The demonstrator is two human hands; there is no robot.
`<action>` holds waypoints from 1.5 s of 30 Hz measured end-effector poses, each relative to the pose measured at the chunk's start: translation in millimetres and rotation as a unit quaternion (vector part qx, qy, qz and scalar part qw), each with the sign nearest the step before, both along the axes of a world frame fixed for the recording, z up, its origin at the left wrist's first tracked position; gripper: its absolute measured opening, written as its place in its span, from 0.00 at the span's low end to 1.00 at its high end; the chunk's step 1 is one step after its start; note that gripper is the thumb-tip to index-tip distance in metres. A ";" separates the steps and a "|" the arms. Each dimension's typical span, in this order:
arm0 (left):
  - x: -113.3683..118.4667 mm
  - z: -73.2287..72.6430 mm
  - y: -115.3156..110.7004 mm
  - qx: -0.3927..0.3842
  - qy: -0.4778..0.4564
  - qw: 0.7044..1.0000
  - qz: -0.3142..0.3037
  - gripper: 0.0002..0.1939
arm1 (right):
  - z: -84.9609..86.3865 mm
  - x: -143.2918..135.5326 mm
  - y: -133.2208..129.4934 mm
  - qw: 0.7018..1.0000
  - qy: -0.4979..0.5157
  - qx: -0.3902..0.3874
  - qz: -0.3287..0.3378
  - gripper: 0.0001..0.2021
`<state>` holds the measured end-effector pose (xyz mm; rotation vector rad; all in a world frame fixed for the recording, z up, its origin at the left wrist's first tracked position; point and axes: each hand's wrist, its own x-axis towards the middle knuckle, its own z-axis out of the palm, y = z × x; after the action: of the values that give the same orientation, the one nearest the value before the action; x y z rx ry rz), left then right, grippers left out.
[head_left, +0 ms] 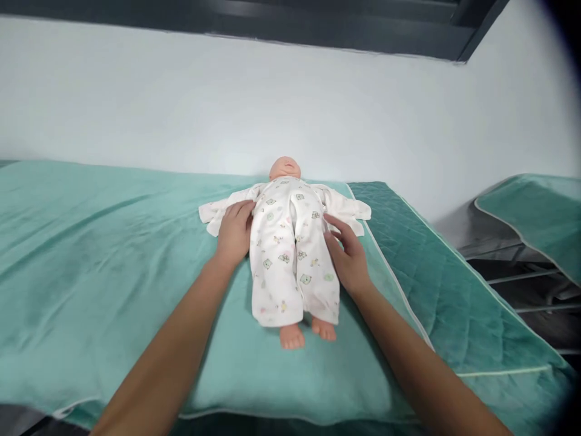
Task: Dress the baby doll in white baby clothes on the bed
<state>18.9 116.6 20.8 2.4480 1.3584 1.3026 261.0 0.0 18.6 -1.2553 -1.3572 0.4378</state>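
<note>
A baby doll in a printed romper lies face-up on the green bed. The left hand and right hand rest flat, fingers released, against its sides.

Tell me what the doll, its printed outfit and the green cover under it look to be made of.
Doll: likely vinyl or soft plastic, going by the smooth, matte feet. Outfit: thin white cotton-like fabric, small prints, soft creases. Green cover: plush or velvety cloth, faint sheen and ripples. Left hand and right hand flank the torso.

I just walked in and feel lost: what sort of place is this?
Probably a baby-care training room. A baby doll in a printed sleepsuit lies on a padded green mat, both hands at its sides, and a second green-covered bed stands nearby.
</note>
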 end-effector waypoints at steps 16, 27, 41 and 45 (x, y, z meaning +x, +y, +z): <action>-12.2 -19.2 -207.5 -0.123 0.044 0.991 -0.001 0.13 | 10.0 -63.3 -114.9 0.907 -0.421 -0.028 0.002 0.07; -18.1 -11.1 -226.1 -0.176 -0.102 0.978 0.036 0.09 | 36.5 -59.5 -132.3 0.948 -0.313 0.032 0.055 0.05; 48.5 15.9 -222.6 -0.008 0.163 0.986 -0.021 0.13 | -18.1 -19.3 -136.1 0.974 -0.207 -0.097 -0.007 0.12; 55.3 12.0 -214.5 0.001 0.175 0.985 -0.003 0.07 | -10.1 -22.9 -130.4 0.973 -0.205 -0.104 0.002 0.03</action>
<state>74.2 -97.9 32.7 2.7761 1.4107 0.8978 238.1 -130.4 8.5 -1.5770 -1.6935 0.3408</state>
